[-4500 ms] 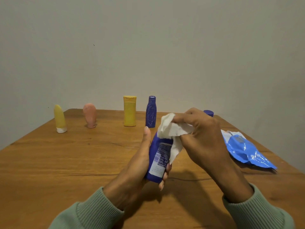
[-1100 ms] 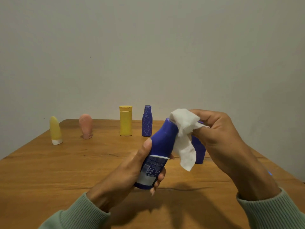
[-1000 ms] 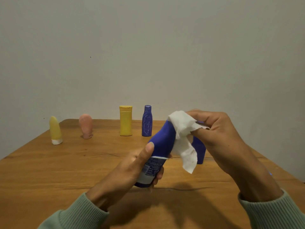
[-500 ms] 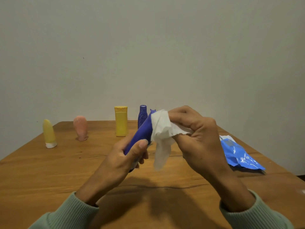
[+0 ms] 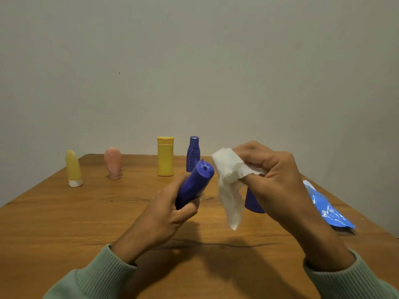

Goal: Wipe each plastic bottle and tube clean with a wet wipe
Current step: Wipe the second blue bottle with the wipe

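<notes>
Left hand [image 5: 170, 214] grips blue bottle [image 5: 194, 184] round its lower body, fingers curled. The bottle is tilted, cap end pointing up toward 1 o'clock, cap hole facing the camera. Right hand [image 5: 274, 180] pinches wipe [image 5: 228, 182] between thumb and curled fingers; the wipe is bunched at the top with a loose tail hanging down. The wipe sits just at 3 o'clock of the cap; touching or not, can't tell. Both are held above table [image 5: 64, 223], mid-front.

Second blue bottle [image 5: 252, 205] stands on the table behind the right hand, mostly hidden. Clock positions are read from the held bottle:
- slim blue bottle [image 5: 193, 154] at 12
- yellow bottle [image 5: 165, 156] between 10 and 11
- pink tube [image 5: 113, 162] between 9 and 10
- yellow tube [image 5: 73, 168] at 9, farthest out

All four are upright and apart from each other. Wipe pack [image 5: 326, 208], blue, lies flat at 3 o'clock near the table's right edge. Green sleeves [image 5: 97, 277] on both wrists.
</notes>
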A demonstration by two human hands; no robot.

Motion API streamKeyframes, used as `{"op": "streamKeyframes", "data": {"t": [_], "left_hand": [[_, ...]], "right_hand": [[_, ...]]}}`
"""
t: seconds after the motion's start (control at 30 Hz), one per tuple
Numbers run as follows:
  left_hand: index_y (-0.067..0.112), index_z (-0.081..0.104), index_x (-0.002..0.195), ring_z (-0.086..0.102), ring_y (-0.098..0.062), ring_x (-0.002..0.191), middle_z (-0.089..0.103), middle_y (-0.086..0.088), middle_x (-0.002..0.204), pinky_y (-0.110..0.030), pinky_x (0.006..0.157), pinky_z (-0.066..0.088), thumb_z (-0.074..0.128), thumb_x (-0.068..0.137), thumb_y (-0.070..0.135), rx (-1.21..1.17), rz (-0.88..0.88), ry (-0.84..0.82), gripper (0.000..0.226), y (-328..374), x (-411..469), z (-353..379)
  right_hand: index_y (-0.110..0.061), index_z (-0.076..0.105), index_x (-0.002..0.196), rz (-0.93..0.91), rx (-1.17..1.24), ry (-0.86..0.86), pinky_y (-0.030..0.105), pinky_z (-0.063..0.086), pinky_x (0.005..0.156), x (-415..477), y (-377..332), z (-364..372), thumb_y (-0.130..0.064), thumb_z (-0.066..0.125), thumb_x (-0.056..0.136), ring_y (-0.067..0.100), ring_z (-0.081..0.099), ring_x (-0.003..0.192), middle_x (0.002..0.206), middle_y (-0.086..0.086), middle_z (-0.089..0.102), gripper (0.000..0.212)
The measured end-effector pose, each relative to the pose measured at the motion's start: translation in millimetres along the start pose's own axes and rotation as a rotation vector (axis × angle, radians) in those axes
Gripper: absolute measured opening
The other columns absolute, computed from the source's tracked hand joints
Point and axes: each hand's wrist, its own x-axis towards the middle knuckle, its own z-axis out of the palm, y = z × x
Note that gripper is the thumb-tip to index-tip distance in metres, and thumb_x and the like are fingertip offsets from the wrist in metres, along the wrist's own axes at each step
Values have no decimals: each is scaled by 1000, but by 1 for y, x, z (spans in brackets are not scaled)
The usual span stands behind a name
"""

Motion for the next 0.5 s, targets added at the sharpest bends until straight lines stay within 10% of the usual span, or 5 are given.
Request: {"op": "streamKeyframes", "data": {"t": [0.5], "left_hand": [[45, 44, 111, 61, -2, 91, 62, 10, 101, -15, 73, 50, 59, 91, 7, 27, 43, 141, 46, 6, -1, 4]], "right_hand": [[-10, 68, 100, -324, -447, 101, 2, 42, 72, -7, 11, 23, -16, 65, 78, 1, 53, 88, 96, -3, 61, 23]]}}
